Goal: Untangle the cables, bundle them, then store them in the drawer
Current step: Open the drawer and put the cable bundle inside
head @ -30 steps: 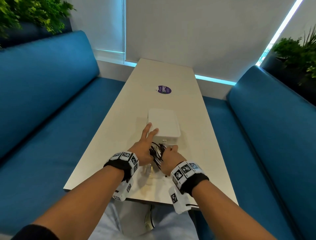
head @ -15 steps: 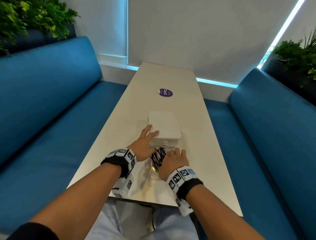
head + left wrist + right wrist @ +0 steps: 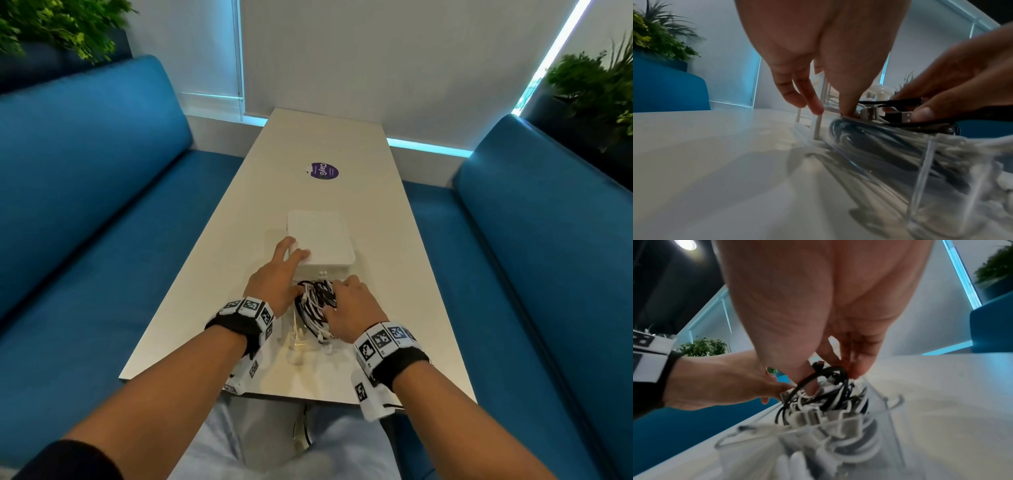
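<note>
The right hand [image 3: 352, 310] lies on top of the bundle of cables [image 3: 315, 303], and its fingers are curled down onto the black and white loops; in the right wrist view the fingertips [image 3: 857, 369] pinch a black loop at the top of the bundle. The left hand [image 3: 274, 275] is spread, with its fingers straight. Two fingers rest on the near left corner of the white box [image 3: 320, 240], and the thumb [image 3: 849, 104] goes down to the bundle at its left side, touching the edge of the clear drawer [image 3: 920, 170].

The cables are inside this clear drawer, which is pulled out toward the person, at 6 o'clock from the white box. The upper loops and some plugs stand above its rim. A silver USB plug [image 3: 905, 116] shows next to a finger of the right hand.

On both wrists there are black bands with white square markers [image 3: 382, 339] that carry black patterns.

The drawer and the box stand on a long pale table [image 3: 394, 240]. At 12 o'clock from the box, farther along the table, lies a round purple sticker [image 3: 322, 170] with white writing that looks like "ClayG"; the smaller lines on it are too small to read. Blue benches [image 3: 85, 205] run along both sides of the table, and green plants [image 3: 61, 27] stand behind them.
</note>
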Available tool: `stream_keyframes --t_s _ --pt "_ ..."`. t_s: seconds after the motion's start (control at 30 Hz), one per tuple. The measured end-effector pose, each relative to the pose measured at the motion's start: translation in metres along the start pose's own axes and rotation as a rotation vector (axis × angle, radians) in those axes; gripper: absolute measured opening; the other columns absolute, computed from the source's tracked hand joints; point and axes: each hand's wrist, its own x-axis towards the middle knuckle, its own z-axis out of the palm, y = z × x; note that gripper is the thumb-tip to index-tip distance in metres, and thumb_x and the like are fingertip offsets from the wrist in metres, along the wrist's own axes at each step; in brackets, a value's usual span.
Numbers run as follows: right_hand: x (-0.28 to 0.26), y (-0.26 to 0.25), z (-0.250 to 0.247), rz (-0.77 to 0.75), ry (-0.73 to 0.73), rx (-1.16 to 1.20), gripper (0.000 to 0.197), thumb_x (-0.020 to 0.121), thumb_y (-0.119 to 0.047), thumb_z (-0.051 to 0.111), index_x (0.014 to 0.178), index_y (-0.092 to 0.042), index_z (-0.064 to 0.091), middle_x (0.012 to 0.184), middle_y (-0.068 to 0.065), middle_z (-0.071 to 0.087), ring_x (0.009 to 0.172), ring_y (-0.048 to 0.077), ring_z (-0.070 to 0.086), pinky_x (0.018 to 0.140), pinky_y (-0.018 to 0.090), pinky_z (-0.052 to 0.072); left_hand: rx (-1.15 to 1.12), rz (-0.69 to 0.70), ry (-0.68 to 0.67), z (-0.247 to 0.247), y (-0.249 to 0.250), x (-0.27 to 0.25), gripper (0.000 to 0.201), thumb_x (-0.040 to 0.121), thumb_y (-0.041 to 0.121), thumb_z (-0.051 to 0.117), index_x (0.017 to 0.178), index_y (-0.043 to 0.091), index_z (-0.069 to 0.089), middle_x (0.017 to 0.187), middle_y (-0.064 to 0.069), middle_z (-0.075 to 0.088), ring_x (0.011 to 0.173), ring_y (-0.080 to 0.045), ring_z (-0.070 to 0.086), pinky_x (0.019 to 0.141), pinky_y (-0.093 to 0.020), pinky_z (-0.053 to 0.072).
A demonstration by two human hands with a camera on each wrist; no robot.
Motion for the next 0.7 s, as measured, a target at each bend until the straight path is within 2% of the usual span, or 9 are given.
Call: stream_keyframes --t_s 0.1,0.2,0.37,0.43,0.5,0.53,0.6,0.7 --pt "0.002 0.005 -0.006 -0.140 0.036 0.055 0.049 0.094 -0.022 0.056 0.142 -0.020 0.046 0.127 0.008 0.051 0.109 0.028 0.057 0.093 0.036 0.049 0.058 0.002 0.017 0.003 0.003 0.001 0.062 0.086 0.021 0.071 0.138 0.029 0.038 0.159 0.005 0.007 0.072 -0.027 0.062 0.057 -0.036 0.052" --pt "0.001 0.008 0.000 -0.269 0.009 -0.001 0.044 0.095 -0.017 0.053 0.139 -0.023 0.052 0.125 0.007 0.060 0.111 0.028 0.057 0.094 0.036 0.047 0.124 -0.006 0.047 0.006 0.008 0.001 0.060 0.084 0.020 0.071 0.135 0.026 0.039 0.159 0.001 0.012 0.074 -0.030 0.063 0.057 -0.037 0.052" --pt "-0.001 0.008 0.008 -0.265 0.043 -0.120 0.034 0.097 -0.020 0.049 0.130 -0.024 0.058 0.114 0.002 0.062 0.105 0.027 0.054 0.079 0.040 0.052 0.182 0.007 0.060 0.010 0.009 0.005 0.062 0.084 0.017 0.072 0.135 0.022 0.038 0.158 0.000 0.017 0.093 -0.032 0.060 0.070 -0.044 0.054" --pt "0.000 0.006 0.009 -0.258 0.052 -0.170 0.030 0.095 -0.018 0.050 0.123 -0.022 0.061 0.111 0.000 0.064 0.102 0.026 0.051 0.078 0.036 0.048 0.052 0.041 0.017 0.011 0.003 0.004 0.066 0.084 0.015 0.071 0.141 0.020 0.037 0.160 0.004 0.013 0.107 -0.030 0.058 0.082 -0.043 0.054" --pt "0.003 0.002 0.012 -0.233 0.051 -0.148 0.029 0.090 -0.012 0.051 0.113 -0.020 0.065 0.106 0.002 0.066 0.101 0.027 0.052 0.081 0.036 0.051 -0.123 0.072 -0.054 0.006 -0.003 0.004 0.072 0.084 0.015 0.068 0.148 0.020 0.034 0.161 0.013 0.009 0.117 -0.021 0.056 0.093 -0.036 0.051" --pt "0.005 0.001 0.013 -0.214 0.046 -0.129 0.028 0.087 -0.009 0.052 0.108 -0.019 0.066 0.103 0.004 0.066 0.102 0.029 0.053 0.082 0.038 0.053 -0.185 0.071 -0.089 0.002 -0.005 0.005 0.072 0.085 0.015 0.065 0.149 0.021 0.034 0.160 0.017 0.009 0.116 -0.018 0.057 0.093 -0.033 0.051" --pt "0.009 -0.001 0.015 -0.189 0.030 -0.101 0.027 0.084 -0.007 0.051 0.102 -0.018 0.068 0.100 0.006 0.067 0.103 0.030 0.056 0.083 0.041 0.055 -0.217 0.065 -0.106 -0.004 -0.007 0.007 0.063 0.088 0.010 0.060 0.145 0.024 0.039 0.160 0.015 0.014 0.105 -0.016 0.060 0.091 -0.034 0.052" --pt "0.010 0.000 0.014 -0.191 0.015 -0.072 0.027 0.086 -0.006 0.050 0.102 -0.019 0.068 0.101 0.006 0.067 0.103 0.029 0.056 0.083 0.040 0.054 -0.106 0.077 -0.011 -0.002 -0.006 0.010 0.049 0.090 0.004 0.061 0.134 0.024 0.049 0.156 0.008 0.024 0.085 -0.023 0.064 0.082 -0.038 0.054"
